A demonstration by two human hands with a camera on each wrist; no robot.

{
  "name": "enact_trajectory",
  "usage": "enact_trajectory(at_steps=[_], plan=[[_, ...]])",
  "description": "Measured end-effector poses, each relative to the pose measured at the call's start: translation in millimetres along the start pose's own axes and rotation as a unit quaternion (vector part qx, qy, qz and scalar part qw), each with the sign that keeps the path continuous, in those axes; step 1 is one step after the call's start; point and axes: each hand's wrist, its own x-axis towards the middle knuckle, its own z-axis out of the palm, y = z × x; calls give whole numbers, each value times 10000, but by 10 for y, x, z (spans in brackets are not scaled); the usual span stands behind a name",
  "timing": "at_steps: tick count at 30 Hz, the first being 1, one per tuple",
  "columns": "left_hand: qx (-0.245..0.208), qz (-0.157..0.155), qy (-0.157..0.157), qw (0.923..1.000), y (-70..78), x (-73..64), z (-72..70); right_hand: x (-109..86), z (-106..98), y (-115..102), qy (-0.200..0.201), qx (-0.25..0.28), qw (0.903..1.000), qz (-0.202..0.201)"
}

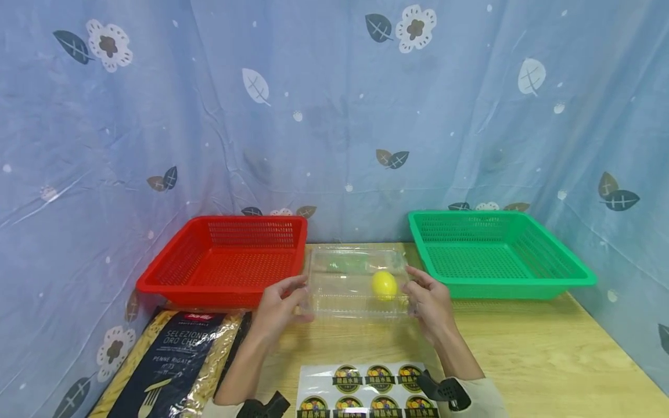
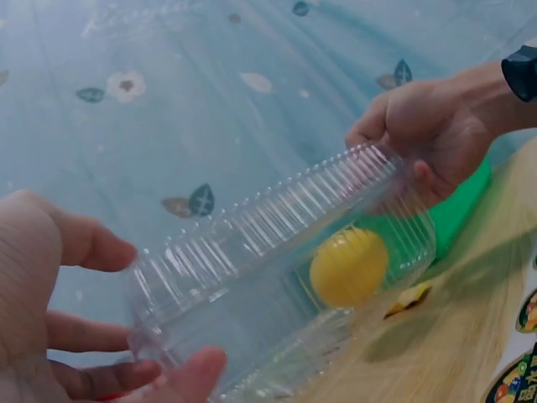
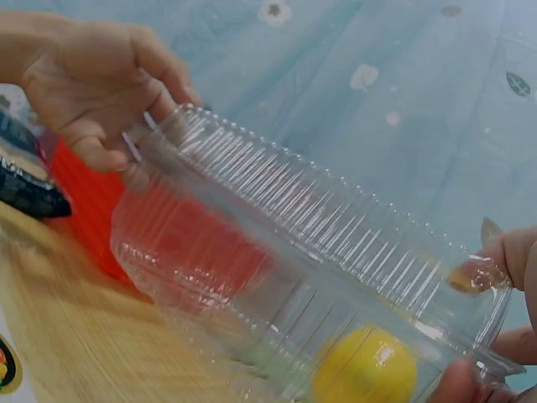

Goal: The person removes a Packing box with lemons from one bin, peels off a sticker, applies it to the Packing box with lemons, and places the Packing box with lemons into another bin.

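Observation:
A clear plastic clamshell box [image 1: 342, 290] is held up between both hands, with a yellow lemon [image 1: 384, 285] inside toward its right end. My left hand [image 1: 282, 305] grips the box's left end, thumb and fingers on its ribbed edges. At the opposite end, my right hand [image 1: 430, 299] pinches the corner and side. Both wrist views show the lemon through the ribbed clear wall, and the box appears tilted there. The lid looks closed over the base.
A red basket [image 1: 148, 284] stands at back left, a green basket [image 1: 522, 288] at back right. Front left lies a bag of penne pasta [image 1: 172, 360]. A sheet of round fruit stickers [image 1: 319, 383] lies at the front of the wooden table [image 1: 522, 348]. A patterned blue curtain [image 1: 334, 128] hangs behind.

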Motion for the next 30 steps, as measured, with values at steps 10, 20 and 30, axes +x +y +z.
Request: enact_trajectory(at_steps=[10, 20, 30], plan=[[635, 211, -204, 9976, -56, -3, 26, 59, -28, 74, -40, -86, 9999, 97], [1090, 91, -521, 9926, -179, 51, 66, 126, -58, 184, 142, -89, 9995, 277], [1341, 107, -600, 9891, -233, 105, 69, 158, -83, 271, 19, -488, 9982, 361]])
